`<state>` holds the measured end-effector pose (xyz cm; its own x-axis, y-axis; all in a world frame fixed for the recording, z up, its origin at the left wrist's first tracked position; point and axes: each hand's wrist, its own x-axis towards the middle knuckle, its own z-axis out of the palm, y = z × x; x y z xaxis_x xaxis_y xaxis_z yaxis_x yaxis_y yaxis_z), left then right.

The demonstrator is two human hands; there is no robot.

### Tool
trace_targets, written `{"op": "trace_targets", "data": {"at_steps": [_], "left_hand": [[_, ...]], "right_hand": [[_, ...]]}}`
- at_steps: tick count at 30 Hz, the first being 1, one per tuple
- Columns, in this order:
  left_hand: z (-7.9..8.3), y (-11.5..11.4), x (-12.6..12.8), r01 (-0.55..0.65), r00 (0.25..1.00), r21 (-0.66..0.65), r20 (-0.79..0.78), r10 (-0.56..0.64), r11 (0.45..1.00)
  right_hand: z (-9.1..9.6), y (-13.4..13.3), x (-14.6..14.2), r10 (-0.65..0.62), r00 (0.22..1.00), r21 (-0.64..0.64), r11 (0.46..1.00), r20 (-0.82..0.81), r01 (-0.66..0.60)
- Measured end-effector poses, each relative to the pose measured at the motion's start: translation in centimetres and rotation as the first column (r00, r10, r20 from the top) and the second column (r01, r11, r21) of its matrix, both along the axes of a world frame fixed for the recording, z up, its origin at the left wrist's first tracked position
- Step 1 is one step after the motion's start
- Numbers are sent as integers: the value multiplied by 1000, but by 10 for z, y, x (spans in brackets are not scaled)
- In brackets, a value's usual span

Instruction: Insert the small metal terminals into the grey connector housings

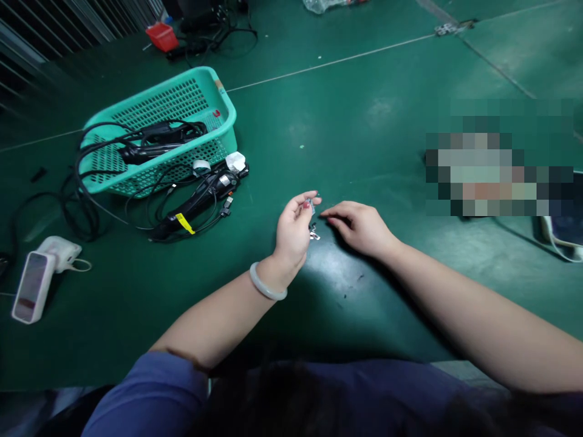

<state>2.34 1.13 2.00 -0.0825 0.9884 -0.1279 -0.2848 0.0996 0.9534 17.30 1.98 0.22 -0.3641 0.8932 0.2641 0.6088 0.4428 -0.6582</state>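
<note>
My left hand, with a pale bangle at the wrist, pinches a small grey, shiny piece between thumb and fingers; its exact kind is too small to tell. Just below those fingers, several tiny metal and dark parts lie on the green tabletop. To the right, my right hand rests low over the table, its thumb and forefinger drawn together and pointing at the left hand. Whatever may be between those fingertips cannot be made out. A small gap separates the hands.
A turquoise basket holding black cabled devices stands at the left. Beside it lies a black cabled device with a yellow label. A white-cased device sits far left, a red bin behind. Pixelated items occupy the right.
</note>
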Motion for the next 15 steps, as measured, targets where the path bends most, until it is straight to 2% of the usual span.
{"op": "trace_targets", "data": {"at_steps": [3,6,10,15], "left_hand": [[10,-1,-3,-50,995,-60,78,54,997],[12,-9,-15,-62,992,-161,98,79,985],[2,-15,-19,-50,989,-218,126,79,975],[-11,-14,-16,35,996,-144,84,-23,989]], "right_hand": [[0,0,0,43,999,-8,999,13,-43],[-1,0,-2,60,998,-7,998,28,-60],[-2,2,-4,32,996,-4,999,82,-32],[-1,2,-3,7,991,-3,1000,132,-7]]}}
